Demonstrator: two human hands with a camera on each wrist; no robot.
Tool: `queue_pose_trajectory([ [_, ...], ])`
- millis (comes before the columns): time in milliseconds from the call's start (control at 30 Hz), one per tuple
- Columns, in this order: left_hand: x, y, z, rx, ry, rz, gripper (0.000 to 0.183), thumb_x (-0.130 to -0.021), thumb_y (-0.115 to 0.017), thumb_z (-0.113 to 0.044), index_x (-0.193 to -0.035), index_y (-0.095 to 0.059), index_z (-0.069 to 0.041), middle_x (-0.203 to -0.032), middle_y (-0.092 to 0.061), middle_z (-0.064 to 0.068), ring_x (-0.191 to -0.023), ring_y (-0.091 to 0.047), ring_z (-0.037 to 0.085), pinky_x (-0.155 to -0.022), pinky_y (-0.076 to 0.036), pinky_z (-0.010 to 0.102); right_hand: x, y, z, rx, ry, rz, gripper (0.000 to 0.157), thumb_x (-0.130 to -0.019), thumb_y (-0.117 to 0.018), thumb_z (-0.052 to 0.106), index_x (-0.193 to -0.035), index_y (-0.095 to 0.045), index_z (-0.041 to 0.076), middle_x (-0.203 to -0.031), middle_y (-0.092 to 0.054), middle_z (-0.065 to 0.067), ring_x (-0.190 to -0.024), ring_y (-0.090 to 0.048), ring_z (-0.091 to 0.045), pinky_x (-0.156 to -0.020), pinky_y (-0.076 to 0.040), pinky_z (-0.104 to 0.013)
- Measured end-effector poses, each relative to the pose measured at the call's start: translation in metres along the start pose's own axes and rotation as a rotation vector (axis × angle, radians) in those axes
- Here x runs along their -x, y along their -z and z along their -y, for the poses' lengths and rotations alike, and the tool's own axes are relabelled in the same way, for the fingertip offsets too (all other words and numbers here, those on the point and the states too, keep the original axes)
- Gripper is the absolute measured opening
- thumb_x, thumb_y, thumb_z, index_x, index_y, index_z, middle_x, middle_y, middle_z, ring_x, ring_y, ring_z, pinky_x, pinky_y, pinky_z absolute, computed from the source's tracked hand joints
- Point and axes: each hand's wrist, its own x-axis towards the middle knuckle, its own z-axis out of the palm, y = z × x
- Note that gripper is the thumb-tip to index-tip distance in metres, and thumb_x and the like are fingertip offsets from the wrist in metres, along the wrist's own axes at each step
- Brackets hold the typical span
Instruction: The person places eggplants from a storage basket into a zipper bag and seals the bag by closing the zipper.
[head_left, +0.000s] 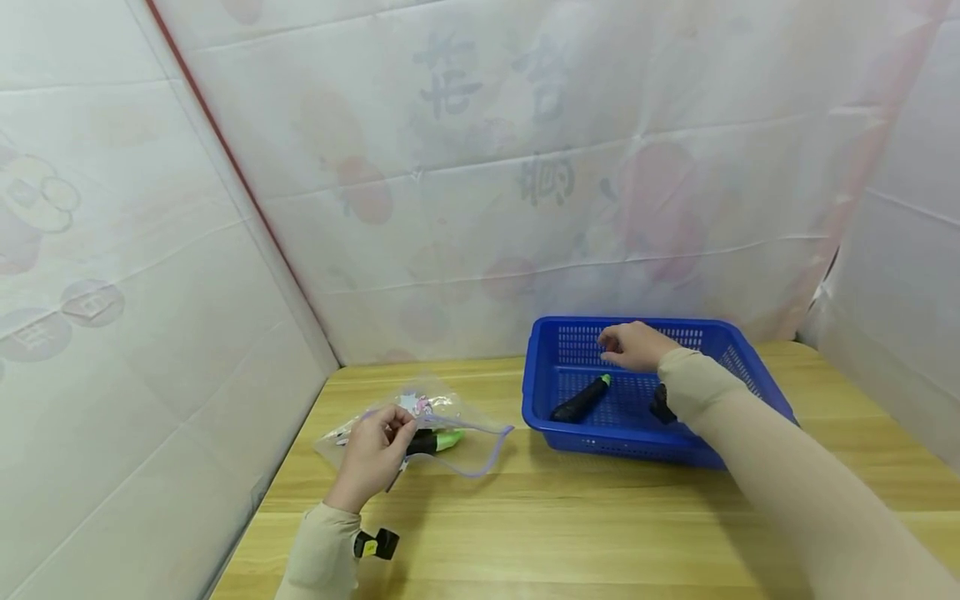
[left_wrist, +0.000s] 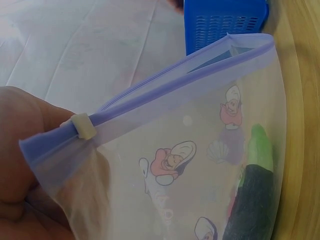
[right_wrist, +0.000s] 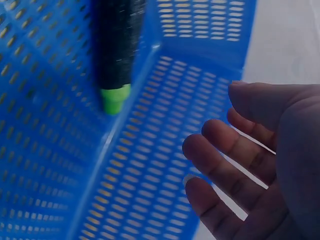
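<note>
My left hand (head_left: 375, 454) pinches the closed-end corner of a clear zip bag (head_left: 471, 454) with a purple zip edge and a pale slider (left_wrist: 83, 126). Pink cartoon figures are printed on the bag, and its mouth gapes at the far end. Inside lies a dark eggplant (left_wrist: 250, 200) with a bright green end. Over the blue basket (head_left: 630, 442) hovers my right hand (head_left: 637, 346), fingers loosely bent with nothing in them. Another dark eggplant (head_left: 577, 405) with a green tip lies on the basket floor, left of that hand and apart from it.
Both things rest on a wooden table (head_left: 525, 533), the bag at left and the basket at right. Printed white sheeting (head_left: 465, 250) rises behind the table and along both sides. A black device (head_left: 377, 543) is strapped at the left wrist.
</note>
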Motion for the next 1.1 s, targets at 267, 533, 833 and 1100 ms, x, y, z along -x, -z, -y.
queue_pose_trajectory([
  [267, 0.003, 0.0, -0.001, 0.001, -0.001, -0.002, 0.011, -0.095, -0.063, -0.014, -0.083, -0.064, -0.016, -0.071, -0.054, -0.007, -0.049, -0.042, 0.008, -0.048, -0.039, 0.025, 0.01, -0.01, 0.005, 0.027, -0.061, 0.093, 0.038, -0.095, -0.062, 0.015, -0.126, -0.056, -0.005, -0.117, -0.062, -0.02, -0.106, -0.059, -0.035, -0.087, -0.048, -0.049],
  [533, 0.001, 0.0, 0.0, -0.01, -0.014, -0.015, 0.012, -0.094, -0.064, -0.013, -0.082, -0.063, -0.016, -0.069, -0.054, -0.008, -0.049, -0.042, 0.007, -0.047, -0.038, 0.024, 0.004, -0.023, -0.009, 0.068, -0.121, 0.209, 0.049, -0.092, -0.065, 0.019, -0.135, -0.051, -0.002, -0.133, -0.052, -0.025, -0.122, -0.047, -0.045, -0.095, -0.041, -0.056],
  [833, 0.002, 0.0, -0.001, -0.01, -0.011, -0.004, 0.01, -0.094, -0.063, -0.012, -0.084, -0.065, -0.011, -0.069, -0.054, -0.008, -0.05, -0.043, 0.007, -0.048, -0.039, 0.024, 0.0, -0.035, -0.017, 0.075, -0.131, 0.275, 0.055, -0.091, -0.068, 0.021, -0.139, -0.049, 0.005, -0.14, -0.045, -0.025, -0.127, -0.041, -0.047, -0.096, -0.039, -0.059],
  [1100, 0.003, 0.002, -0.002, -0.022, -0.021, -0.017, 0.011, -0.093, -0.064, -0.012, -0.082, -0.064, -0.013, -0.069, -0.053, -0.008, -0.051, -0.044, 0.007, -0.048, -0.039, 0.024, -0.001, -0.036, -0.017, 0.057, -0.113, 0.367, 0.056, -0.094, -0.064, 0.018, -0.145, -0.042, 0.008, -0.145, -0.038, -0.026, -0.129, -0.038, -0.047, -0.095, -0.039, -0.06],
])
